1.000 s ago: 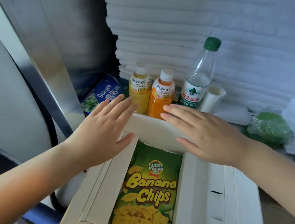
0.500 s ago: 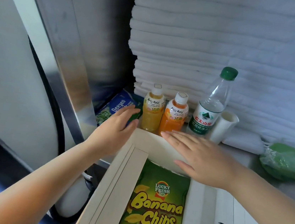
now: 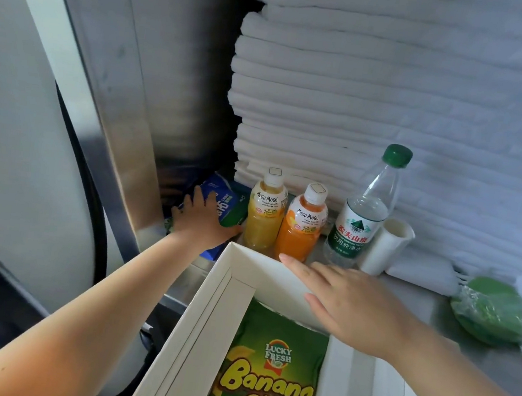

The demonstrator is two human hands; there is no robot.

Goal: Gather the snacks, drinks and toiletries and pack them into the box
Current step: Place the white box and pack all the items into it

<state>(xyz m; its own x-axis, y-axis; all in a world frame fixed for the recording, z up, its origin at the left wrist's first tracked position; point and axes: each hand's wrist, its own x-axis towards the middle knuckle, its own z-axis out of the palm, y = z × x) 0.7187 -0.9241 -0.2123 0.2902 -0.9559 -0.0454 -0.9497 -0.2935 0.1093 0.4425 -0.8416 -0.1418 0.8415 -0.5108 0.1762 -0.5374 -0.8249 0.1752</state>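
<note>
A white cardboard box (image 3: 207,306) stands open in front of me with a green Banana Chips bag (image 3: 267,379) lying inside. My right hand (image 3: 348,304) lies flat on the box's far flap, fingers straight. My left hand (image 3: 199,223) reaches past the box's left corner and rests with spread fingers on a blue snack packet (image 3: 223,198), which it partly hides. Behind the box stand a yellow Mogu Mogu bottle (image 3: 263,218), an orange Mogu Mogu bottle (image 3: 302,229) and a green-capped water bottle (image 3: 363,213).
A white roll (image 3: 385,246) leans beside the water bottle. A green plastic-wrapped item (image 3: 492,311) lies at the right. A tall stack of folded white towels (image 3: 364,95) fills the back. A metal post (image 3: 117,98) and a black cable close in the left.
My left hand has left the box's edge and moved forward and left onto the blue packet. The right hand has stayed on the flap. My view has tilted upward.
</note>
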